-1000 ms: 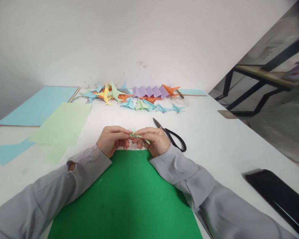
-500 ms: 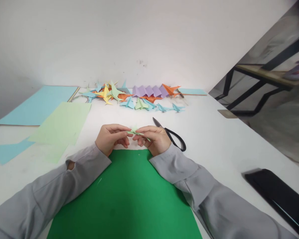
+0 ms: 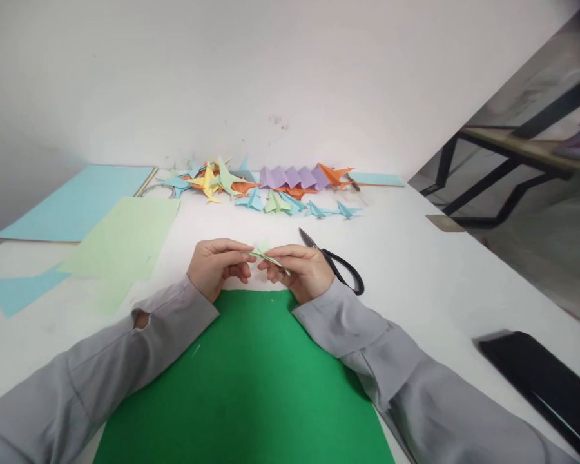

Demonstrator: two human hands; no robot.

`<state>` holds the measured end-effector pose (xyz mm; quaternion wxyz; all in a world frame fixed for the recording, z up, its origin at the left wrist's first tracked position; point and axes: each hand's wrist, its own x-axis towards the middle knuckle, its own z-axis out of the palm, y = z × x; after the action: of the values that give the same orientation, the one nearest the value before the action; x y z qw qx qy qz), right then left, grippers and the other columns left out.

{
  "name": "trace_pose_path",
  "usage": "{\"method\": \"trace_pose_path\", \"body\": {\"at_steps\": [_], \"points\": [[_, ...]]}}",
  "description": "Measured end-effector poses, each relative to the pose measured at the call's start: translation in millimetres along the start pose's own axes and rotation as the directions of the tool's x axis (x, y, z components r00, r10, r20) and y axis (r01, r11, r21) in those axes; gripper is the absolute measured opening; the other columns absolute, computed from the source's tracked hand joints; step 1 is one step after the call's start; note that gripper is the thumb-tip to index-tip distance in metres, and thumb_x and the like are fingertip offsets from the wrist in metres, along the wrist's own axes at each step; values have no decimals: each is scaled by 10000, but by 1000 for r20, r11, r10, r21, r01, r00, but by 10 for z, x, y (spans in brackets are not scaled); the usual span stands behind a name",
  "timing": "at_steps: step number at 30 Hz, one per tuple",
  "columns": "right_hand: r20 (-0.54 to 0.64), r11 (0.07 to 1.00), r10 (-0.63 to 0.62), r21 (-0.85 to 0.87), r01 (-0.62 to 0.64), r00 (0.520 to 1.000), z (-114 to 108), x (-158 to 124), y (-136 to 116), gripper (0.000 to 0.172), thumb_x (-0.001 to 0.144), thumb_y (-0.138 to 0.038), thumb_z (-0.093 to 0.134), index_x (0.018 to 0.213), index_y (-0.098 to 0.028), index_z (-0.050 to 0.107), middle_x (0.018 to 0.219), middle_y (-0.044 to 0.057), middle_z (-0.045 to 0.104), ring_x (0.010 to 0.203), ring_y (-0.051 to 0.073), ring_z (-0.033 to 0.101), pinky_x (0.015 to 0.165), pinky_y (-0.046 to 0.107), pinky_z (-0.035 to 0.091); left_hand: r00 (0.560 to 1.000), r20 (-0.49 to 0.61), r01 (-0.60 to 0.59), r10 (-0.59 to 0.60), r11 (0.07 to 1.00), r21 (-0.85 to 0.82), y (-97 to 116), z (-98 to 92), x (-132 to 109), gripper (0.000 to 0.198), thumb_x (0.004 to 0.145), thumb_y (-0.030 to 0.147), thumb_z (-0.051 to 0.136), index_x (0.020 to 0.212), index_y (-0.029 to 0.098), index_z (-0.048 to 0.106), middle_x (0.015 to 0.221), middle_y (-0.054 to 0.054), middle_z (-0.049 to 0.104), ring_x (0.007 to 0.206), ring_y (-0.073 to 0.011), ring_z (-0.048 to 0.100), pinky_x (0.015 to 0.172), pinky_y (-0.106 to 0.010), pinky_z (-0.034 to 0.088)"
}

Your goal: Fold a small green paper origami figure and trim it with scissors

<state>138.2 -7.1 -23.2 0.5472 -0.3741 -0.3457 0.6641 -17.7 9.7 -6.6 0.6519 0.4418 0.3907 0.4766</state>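
Note:
Between my two hands is a small light-green folded paper piece (image 3: 262, 250), held just above the far edge of a green sheet (image 3: 244, 380). My left hand (image 3: 220, 261) pinches its left end between thumb and fingers. On the other side my right hand (image 3: 302, 265) grips the right end, with a thin folded strip pointing down past the fingertips. Parts of the paper are covered by the fingers. Black-handled scissors (image 3: 345, 270) lie just beyond my right hand, blades angled up to the left.
Folded paper figures, among them a yellow one (image 3: 207, 182) and an orange one (image 3: 335, 174), line the wall beside a purple pleated paper (image 3: 294, 178). Light-green paper (image 3: 125, 225) and blue sheets (image 3: 72, 203) lie left. A black object (image 3: 536, 380) rests at right.
The camera view has shifted slightly. The pale green paper has tilted a little between my fingers, and both hands keep their hold on it.

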Motion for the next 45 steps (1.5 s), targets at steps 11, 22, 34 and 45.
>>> {"method": "trace_pose_path", "body": {"at_steps": [11, 22, 34, 45], "points": [[-41, 999, 30, 23, -29, 999, 22, -12, -21, 120, 505, -142, 666, 620, -145, 701, 563, 61, 691, 436, 110, 592, 462, 218, 447, 1000, -4, 2, -2, 1000, -12, -12, -12, 19, 124, 578, 113, 635, 687, 76, 680, 605, -80, 679, 426, -145, 573, 400, -270, 457], [-62, 999, 29, 40, -26, 998, 14, 2, -22, 133, 509, -132, 679, 640, -136, 701, 572, 73, 696, 433, 111, 597, 450, 206, 456, 999, 23, -29, 30, 998, -56, -29, -32, 22, 207, 686, 177, 530, 821, 58, 632, 662, -100, 684, 477, -172, 609, 439, -296, 488], [-17, 1000, 23, -6, -23, 1000, 36, -16, -33, 123, 499, -148, 671, 617, -150, 707, 545, 55, 687, 417, 123, 584, 429, 226, 433, 995, 94, -37, 30, 997, 72, -33, 36, -27, 229, 635, 218, 669, 827, 97, 640, 514, -21, 630, 467, -145, 596, 468, -267, 502], [44, 983, -103, -145, 108, 994, -7, -19, 83, 89, 561, -166, 670, 633, -191, 717, 473, -8, 637, 409, 119, 577, 437, 238, 461, 994, 107, -24, 8, 989, 144, -74, 11, 3, 254, 613, 271, 704, 802, 115, 637, 525, -6, 633, 415, -99, 550, 433, -230, 468]]}}
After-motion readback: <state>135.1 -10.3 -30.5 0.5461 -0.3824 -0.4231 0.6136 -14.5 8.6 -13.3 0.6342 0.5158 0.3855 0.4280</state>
